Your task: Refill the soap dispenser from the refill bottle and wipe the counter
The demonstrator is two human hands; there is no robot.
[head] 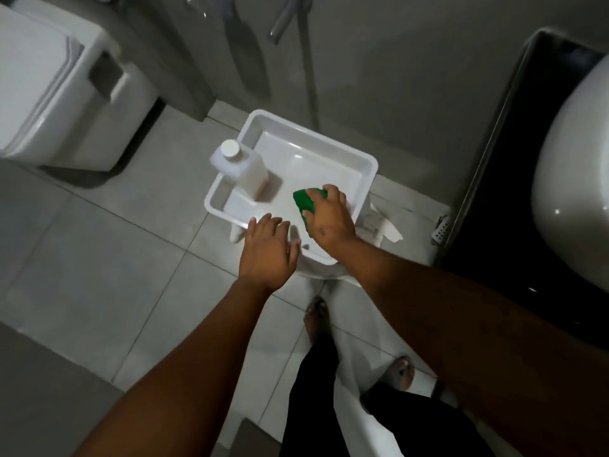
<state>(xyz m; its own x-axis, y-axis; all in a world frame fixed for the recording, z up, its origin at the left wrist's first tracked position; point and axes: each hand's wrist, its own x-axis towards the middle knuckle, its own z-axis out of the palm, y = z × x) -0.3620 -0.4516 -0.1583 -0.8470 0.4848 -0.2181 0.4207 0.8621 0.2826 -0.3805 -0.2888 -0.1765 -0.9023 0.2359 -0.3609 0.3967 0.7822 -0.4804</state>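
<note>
A white tray (364, 161) rests on a white stool over the tiled floor. A white refill bottle (245, 168) with a round cap stands upright in the tray's left part. My right hand (329, 219) presses on a green sponge (304, 201) inside the tray at its near right, fingers closed over it. My left hand (268, 249) lies flat with fingers spread on the tray's near rim, holding nothing. No soap dispenser is in sight.
A white toilet (56, 84) stands at the far left. At the right a black counter (514, 192) carries a white basin (573, 179). A metal hose (309, 61) hangs on the grey wall behind the tray. My bare feet stand below on the tiles.
</note>
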